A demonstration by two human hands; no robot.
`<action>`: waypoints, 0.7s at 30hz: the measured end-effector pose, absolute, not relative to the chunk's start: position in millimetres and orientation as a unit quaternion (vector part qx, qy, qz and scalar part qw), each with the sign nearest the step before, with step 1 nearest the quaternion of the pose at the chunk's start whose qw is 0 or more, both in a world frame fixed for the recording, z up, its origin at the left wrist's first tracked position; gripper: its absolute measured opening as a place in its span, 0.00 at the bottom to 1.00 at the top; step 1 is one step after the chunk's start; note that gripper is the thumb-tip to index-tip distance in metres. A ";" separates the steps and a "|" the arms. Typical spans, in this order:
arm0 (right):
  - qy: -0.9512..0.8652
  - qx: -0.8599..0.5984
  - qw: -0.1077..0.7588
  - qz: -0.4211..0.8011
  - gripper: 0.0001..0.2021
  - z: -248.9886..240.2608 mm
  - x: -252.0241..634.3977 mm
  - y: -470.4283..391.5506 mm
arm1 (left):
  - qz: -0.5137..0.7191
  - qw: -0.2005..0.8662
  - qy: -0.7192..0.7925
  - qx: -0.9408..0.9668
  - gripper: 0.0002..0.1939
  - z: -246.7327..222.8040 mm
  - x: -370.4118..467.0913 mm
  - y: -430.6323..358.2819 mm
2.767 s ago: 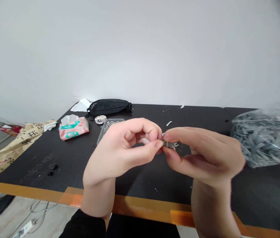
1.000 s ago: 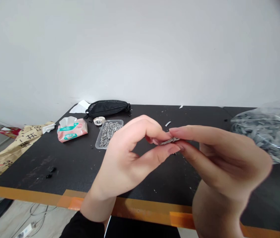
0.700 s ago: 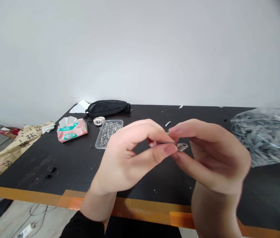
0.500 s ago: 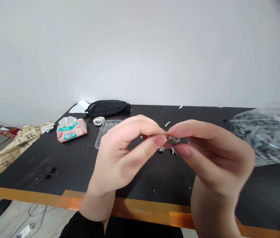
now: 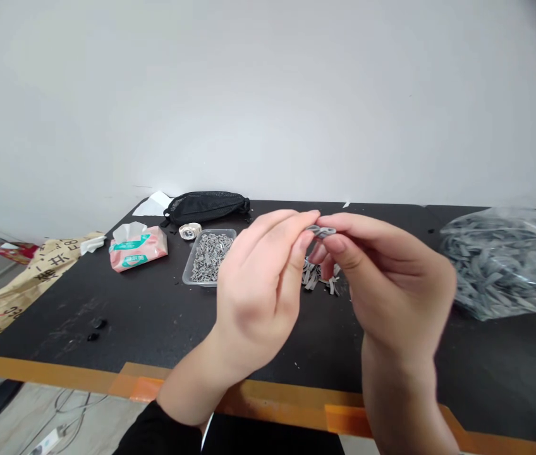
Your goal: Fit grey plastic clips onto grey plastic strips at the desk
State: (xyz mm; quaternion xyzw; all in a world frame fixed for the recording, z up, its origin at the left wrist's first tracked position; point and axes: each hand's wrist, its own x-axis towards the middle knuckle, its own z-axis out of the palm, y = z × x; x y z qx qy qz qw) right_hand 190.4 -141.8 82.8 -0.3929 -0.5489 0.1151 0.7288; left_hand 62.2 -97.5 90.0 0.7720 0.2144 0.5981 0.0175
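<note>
Between my fingertips, raised above the table, is a small grey strip (image 5: 321, 231) bent into loops. My left hand (image 5: 263, 291) pinches its left end between thumb and fingers. My right hand (image 5: 391, 284) pinches the right end the same way, so both hands are closed on the one strip. Behind and below the fingers lies a pile of loose grey strips (image 5: 313, 277), partly hidden by my hands. A clear plastic tub (image 5: 186, 273) with many small grey pieces stands beyond my left hand, its right side partly covered.
On the right lies a clear bag (image 5: 509, 265) full of grey strips. A tissue pack (image 5: 138, 248), a roll of tape (image 5: 189, 232) and a black pouch (image 5: 208, 206) sit at the back left. Brown tape (image 5: 287, 404) covers the front table edge.
Both hands have moved up, the left one also to the right and the right one slightly left. The strip now shows clearer loops. More of the tub and the pile is visible.
</note>
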 end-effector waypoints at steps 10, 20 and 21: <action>-0.547 -0.384 0.720 0.186 0.10 80.5 194.6 -137.9 | 0.607 -0.022 0.208 0.766 0.10 89.5 63.5 -91.3; -0.541 -0.485 0.682 0.084 0.10 86.5 186.2 -151.6 | 0.613 0.127 0.168 0.761 0.10 91.3 64.1 -100.3; -0.543 -0.493 0.675 0.079 0.10 86.8 186.7 -152.9 | 0.613 0.138 0.160 0.762 0.10 91.2 64.4 -100.7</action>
